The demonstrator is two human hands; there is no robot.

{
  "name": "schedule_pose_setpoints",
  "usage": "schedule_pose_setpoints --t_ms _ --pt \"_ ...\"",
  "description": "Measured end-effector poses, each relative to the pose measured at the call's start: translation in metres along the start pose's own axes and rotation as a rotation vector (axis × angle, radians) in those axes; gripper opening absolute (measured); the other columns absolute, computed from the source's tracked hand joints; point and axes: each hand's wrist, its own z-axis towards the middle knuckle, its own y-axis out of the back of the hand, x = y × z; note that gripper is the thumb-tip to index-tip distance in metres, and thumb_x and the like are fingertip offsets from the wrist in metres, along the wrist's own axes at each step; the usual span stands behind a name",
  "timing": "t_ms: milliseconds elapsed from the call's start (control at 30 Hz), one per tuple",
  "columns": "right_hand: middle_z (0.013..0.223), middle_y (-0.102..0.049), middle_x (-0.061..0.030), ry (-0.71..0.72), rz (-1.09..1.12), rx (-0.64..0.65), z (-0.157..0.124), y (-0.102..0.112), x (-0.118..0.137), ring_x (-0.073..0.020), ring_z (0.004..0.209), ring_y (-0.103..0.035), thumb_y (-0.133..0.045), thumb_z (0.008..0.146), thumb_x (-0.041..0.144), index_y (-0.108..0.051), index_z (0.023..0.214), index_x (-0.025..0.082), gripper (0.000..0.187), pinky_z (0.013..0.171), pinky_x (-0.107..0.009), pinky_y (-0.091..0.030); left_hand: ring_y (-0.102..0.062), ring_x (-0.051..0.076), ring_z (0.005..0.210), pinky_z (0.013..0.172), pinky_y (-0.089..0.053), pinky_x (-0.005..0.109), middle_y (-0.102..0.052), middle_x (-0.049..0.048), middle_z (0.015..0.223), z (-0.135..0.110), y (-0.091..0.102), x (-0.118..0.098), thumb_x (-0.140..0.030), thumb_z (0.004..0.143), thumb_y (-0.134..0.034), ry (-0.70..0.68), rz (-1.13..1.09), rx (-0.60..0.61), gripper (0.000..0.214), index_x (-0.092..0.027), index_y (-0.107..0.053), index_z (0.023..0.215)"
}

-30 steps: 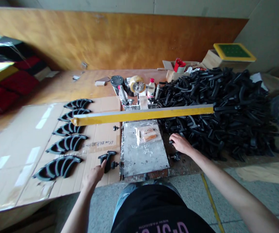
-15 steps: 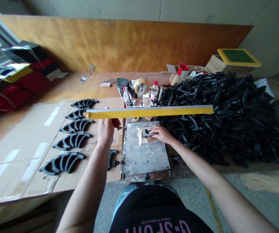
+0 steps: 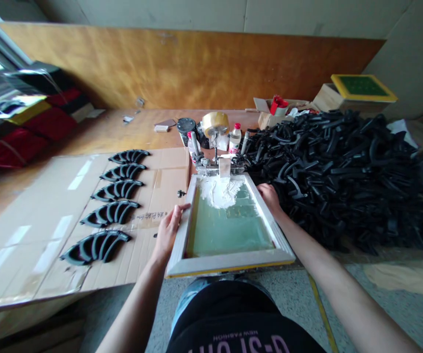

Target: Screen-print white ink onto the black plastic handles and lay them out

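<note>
The printing frame (image 3: 229,262) lies flat at the near edge of the tabletop (image 3: 123,132), with white paste (image 3: 219,191) at its far end. The left hand (image 3: 169,230) and right hand (image 3: 269,196) each keep a closed grip on one side rail.

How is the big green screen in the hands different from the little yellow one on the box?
The large pale-framed green mesh screen is gripped by the left hand and right hand; the small yellow-framed green screen sits untouched on a wooden box. The large one carries white paste; the small one shows none. Both are rectangular with green mesh.
</note>
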Motion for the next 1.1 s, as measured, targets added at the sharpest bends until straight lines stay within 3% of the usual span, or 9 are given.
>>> schedule_pose_setpoints --t_ms 67,133,200,300,400,633,800,967,1100 --pt "0.11 -0.066 -0.0127 -0.105 -0.06 -0.152 0.02 0.009 0.0 -0.0218 0.105 -0.058 -0.049 0.091 0.011 -0.068 0.111 0.007 0.027 0.096 -0.033 -0.046 -0.062 0.019 0.079 0.067 -0.047 0.026 -0.07 0.0045 0.087 -0.009 -0.005 0.03 -0.062 0.081 -0.056 0.071 0.03 0.02 0.061 -0.019 -0.066 0.123" --pt "0.13 -0.057 -0.0147 -0.063 -0.102 -0.21 0.046 0.006 0.014 -0.0263 0.119 -0.051 -0.063 0.086 0.016 -0.061 0.124 0.012 0.039 0.103 -0.039 -0.042 -0.058 0.016 0.065 0.06 -0.043 0.024 -0.066 -0.0002 0.076 -0.012 -0.013 0.053 -0.055 0.079 -0.062 0.137 0.049 0.017 0.068 -0.023 -0.054 0.138" --pt "0.137 -0.051 -0.0139 0.061 -0.136 -0.135 0.071 -0.006 0.035 -0.028 0.124 -0.047 -0.071 0.081 0.019 -0.055 0.131 0.015 0.053 0.104 -0.04 -0.041 -0.052 0.013 0.056 0.055 -0.039 0.022 -0.061 -0.0037 0.067 -0.012 -0.019 0.066 -0.051 0.078 -0.063 0.169 0.08 -0.005 0.071 -0.025 -0.048 0.143" --pt "0.113 -0.064 -0.0116 0.121 -0.212 0.092 0.091 -0.03 0.062 -0.0262 0.107 -0.055 -0.067 0.084 0.018 -0.062 0.114 0.016 0.031 0.091 -0.037 -0.046 -0.051 0.013 0.054 0.054 -0.039 0.023 -0.06 -0.0037 0.065 -0.01 -0.023 0.069 -0.048 0.078 -0.063 0.199 0.086 -0.04 0.066 -0.024 -0.054 0.138" --pt "0.094 -0.066 -0.0103 0.163 -0.277 0.229 0.077 -0.044 0.073 -0.0247 0.095 -0.056 -0.059 0.087 0.015 -0.065 0.092 0.016 0.007 0.082 -0.034 -0.046 -0.055 0.015 0.057 0.055 -0.042 0.024 -0.063 -0.0019 0.068 -0.009 -0.023 0.07 -0.048 0.077 -0.064 0.238 0.061 -0.05 0.063 -0.023 -0.057 0.134" --pt "0.084 -0.065 -0.007 0.59 -0.092 0.453 0.031 -0.014 0.077 -0.0213 0.087 -0.057 -0.056 0.083 0.011 -0.065 0.083 0.017 0.011 0.077 -0.03 -0.044 -0.061 0.017 0.068 0.06 -0.044 0.024 -0.066 0.0009 0.077 -0.009 -0.022 0.084 -0.052 0.081 -0.059 0.197 0.093 -0.012 0.063 -0.024 -0.054 0.138" --pt "0.087 -0.066 -0.0059 0.434 -0.105 0.331 0.04 -0.018 0.076 -0.0216 0.091 -0.057 -0.055 0.083 0.007 -0.066 0.084 0.018 0.016 0.077 -0.031 -0.045 -0.058 0.016 0.061 0.056 -0.042 0.024 -0.064 -0.001 0.07 -0.011 -0.022 0.074 -0.052 0.078 -0.062 0.186 0.074 -0.036 0.064 -0.023 -0.057 0.135" --pt "0.094 -0.068 -0.0074 0.53 -0.022 0.309 0.022 -0.029 0.074 -0.0219 0.097 -0.058 -0.057 0.084 0.009 -0.068 0.094 0.017 0.017 0.084 -0.032 -0.047 -0.055 0.015 0.056 0.053 -0.039 0.023 -0.064 -0.0021 0.066 -0.012 -0.02 0.066 -0.054 0.078 -0.061 0.198 0.09 -0.021 0.068 -0.022 -0.055 0.138" --pt "0.096 -0.069 -0.0038 0.294 -0.033 0.24 0.057 -0.019 0.079 -0.0206 0.09 -0.062 -0.068 0.085 0.025 -0.068 0.111 0.023 0.027 0.08 -0.03 -0.047 -0.057 0.016 0.058 0.052 -0.041 0.024 -0.067 0.0 0.071 -0.013 -0.015 0.054 -0.057 0.074 -0.065 0.227 0.045 -0.013 0.072 -0.024 -0.055 0.137"
